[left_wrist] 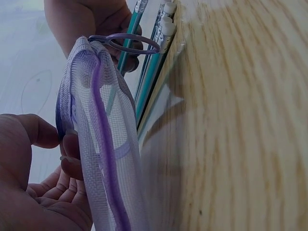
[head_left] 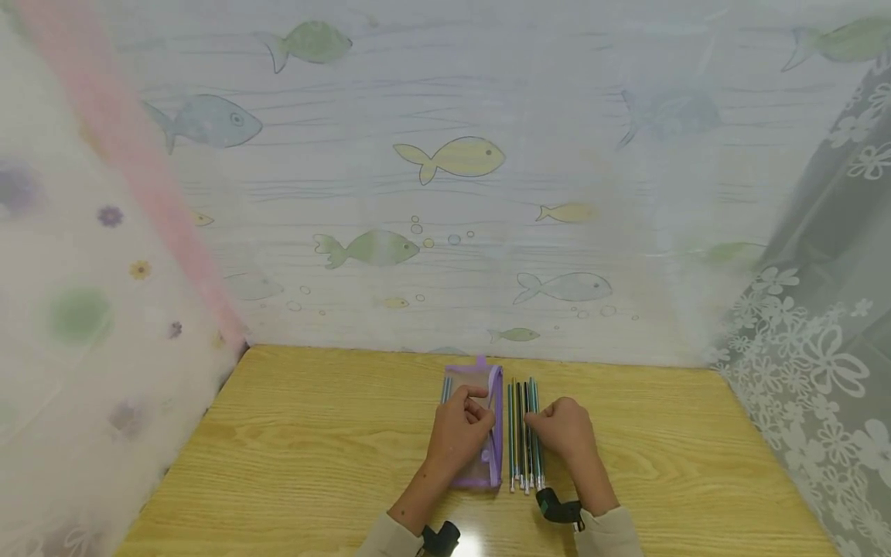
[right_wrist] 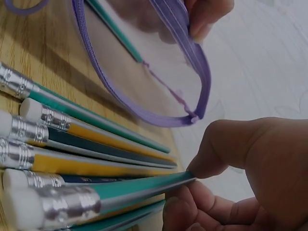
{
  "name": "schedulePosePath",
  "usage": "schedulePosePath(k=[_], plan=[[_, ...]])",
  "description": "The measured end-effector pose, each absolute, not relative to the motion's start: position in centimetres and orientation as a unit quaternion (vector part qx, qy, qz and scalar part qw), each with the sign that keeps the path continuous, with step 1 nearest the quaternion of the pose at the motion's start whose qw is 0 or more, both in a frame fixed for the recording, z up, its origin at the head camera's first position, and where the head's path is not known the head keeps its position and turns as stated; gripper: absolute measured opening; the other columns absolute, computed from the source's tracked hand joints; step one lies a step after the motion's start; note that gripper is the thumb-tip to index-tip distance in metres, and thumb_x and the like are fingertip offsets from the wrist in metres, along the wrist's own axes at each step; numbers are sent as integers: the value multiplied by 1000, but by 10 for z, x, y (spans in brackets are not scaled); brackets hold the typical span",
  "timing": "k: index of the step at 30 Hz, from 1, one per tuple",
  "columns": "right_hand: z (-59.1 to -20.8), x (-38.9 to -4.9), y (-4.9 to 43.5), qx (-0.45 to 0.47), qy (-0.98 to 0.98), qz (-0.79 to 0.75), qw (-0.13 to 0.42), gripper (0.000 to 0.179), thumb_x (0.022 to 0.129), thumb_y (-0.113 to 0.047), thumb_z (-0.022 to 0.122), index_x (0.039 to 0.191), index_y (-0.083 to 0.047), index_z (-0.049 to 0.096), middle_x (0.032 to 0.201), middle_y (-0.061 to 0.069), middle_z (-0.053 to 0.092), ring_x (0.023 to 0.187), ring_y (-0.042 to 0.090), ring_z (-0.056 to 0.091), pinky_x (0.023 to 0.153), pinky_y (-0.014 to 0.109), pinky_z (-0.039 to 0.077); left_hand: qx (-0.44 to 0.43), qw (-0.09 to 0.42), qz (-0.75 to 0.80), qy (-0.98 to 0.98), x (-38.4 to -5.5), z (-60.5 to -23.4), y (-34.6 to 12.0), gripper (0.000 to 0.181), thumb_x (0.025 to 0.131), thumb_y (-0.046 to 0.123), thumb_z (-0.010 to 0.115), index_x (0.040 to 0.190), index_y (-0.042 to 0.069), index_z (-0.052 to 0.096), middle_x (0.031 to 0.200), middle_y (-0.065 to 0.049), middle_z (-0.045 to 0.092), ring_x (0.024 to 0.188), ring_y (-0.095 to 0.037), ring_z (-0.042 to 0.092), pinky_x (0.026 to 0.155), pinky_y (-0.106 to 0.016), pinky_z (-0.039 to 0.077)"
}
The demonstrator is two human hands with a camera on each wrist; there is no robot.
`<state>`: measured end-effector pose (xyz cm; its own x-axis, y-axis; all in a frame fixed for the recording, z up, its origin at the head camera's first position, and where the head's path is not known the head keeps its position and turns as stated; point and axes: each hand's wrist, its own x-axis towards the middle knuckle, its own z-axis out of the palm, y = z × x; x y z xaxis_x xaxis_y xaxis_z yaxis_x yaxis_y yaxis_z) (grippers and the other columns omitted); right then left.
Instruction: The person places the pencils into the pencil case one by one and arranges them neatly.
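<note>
A purple mesh zip pouch (head_left: 480, 473) lies on the table, its zipped side lifted and its mouth parted in the right wrist view. My left hand (head_left: 459, 425) pinches the pouch's upper edge between thumb and fingers. Inside the pouch, a green pencil (right_wrist: 115, 31) shows through the mouth. Just right of the pouch is a row of pencils (head_left: 518, 433) in green, yellow and dark colours, with white erasers toward me. My right hand (head_left: 565, 427) pinches a green and silver pencil (right_wrist: 139, 189) near its far end, eraser tilted toward the camera.
The wood-grain table (head_left: 313, 449) extends to both sides of the pouch. Behind it hangs a pale curtain (head_left: 459, 224) printed with fish. Floral sheets stand at the left and right, and each wrist carries a small black camera (head_left: 557, 507).
</note>
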<state>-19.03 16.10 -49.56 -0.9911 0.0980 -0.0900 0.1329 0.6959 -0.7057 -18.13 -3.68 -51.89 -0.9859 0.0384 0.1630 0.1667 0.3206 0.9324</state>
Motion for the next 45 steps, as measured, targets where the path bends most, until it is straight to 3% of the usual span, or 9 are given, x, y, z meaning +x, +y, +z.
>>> schedulePosePath(k=[5,14,24,45], plan=[[-494,-192,156,59,918,-391,20,47,86,-22,74,49,-17,44,47,-10,36,46,9,33,47,25,28,-67,54,-577,-812,-186,-519,-39,32,93,9,70,125,6,70,81,2,68,64,-8,62,60,-25,52],[-493,-197,145,48,912,-408,7,35,84,-19,75,53,-11,59,50,-8,47,50,12,43,50,28,35,-71,52,-574,-814,-195,-518,-43,32,92,9,70,124,7,71,80,3,68,64,-7,62,60,-24,52],[-493,-198,133,32,881,-470,35,20,89,-16,74,75,-2,76,59,0,65,54,14,60,54,29,48,-71,49,-579,-811,-192,-514,-43,32,93,8,69,125,6,70,81,3,68,63,-8,61,60,-24,52],[-497,-191,122,76,830,-550,50,17,93,-12,71,89,4,75,67,8,68,58,17,63,56,33,55,-69,57,-571,-816,-184,-510,-38,32,92,8,69,123,6,71,80,3,68,63,-7,62,60,-24,51]])
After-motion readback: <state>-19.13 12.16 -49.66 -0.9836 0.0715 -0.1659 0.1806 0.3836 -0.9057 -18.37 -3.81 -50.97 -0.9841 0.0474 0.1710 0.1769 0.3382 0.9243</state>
